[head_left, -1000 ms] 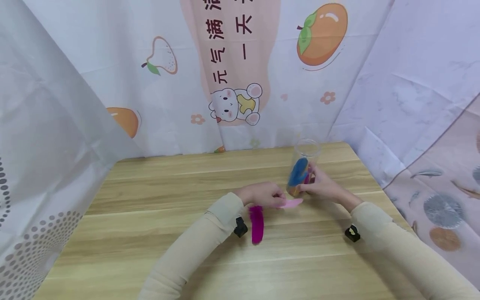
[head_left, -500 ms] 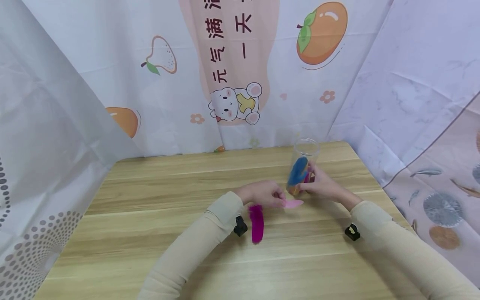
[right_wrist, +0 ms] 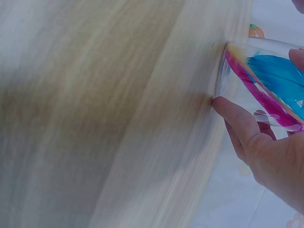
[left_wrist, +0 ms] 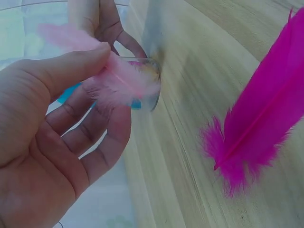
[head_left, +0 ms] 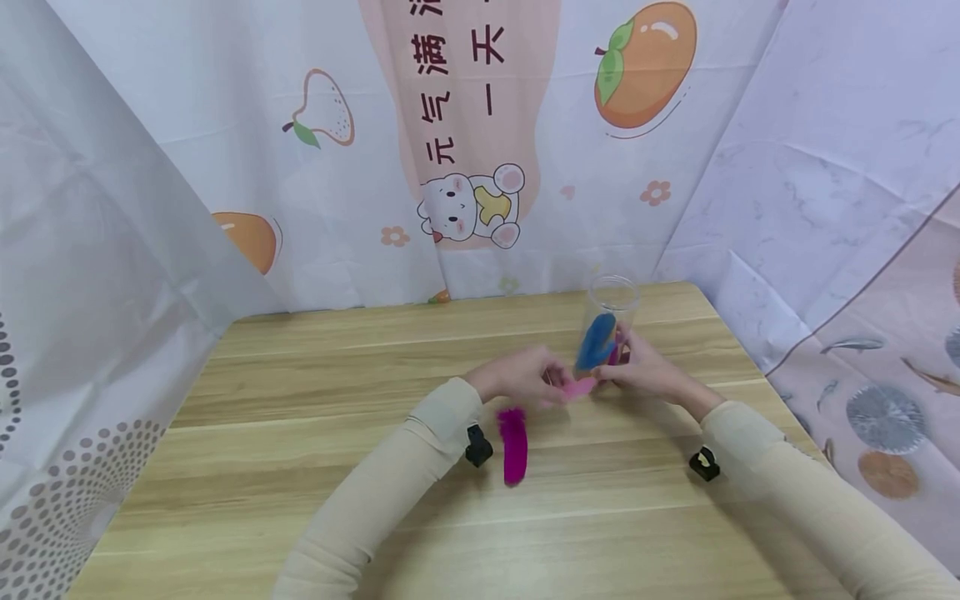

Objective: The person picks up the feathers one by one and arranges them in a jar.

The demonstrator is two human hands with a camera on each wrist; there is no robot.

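My left hand [head_left: 528, 377] pinches a light pink feather [left_wrist: 124, 78] between thumb and fingers, close in front of a clear plastic cup [head_left: 613, 309]. The cup stands upright toward the back right of the table, and my right hand [head_left: 647, 367] grips its lower part from the right. Inside it lean a blue feather [head_left: 596, 342], a magenta feather [right_wrist: 256, 92] and an orange-tan one, partly hidden behind the others. Another magenta feather [head_left: 514, 450] lies on the wood just below my left hand, its fluffy end pointing away from me.
The wood-grain table [head_left: 322, 400] ends at a printed white curtain [head_left: 337, 242] right behind the cup. More cloth hangs on both sides. Each sleeve carries a small black device [head_left: 478, 446] near the wrist.
My left hand has lifted a little, away from the table's front, and the pink feather now tilts up toward the cup. The right hand and cup stay in place.
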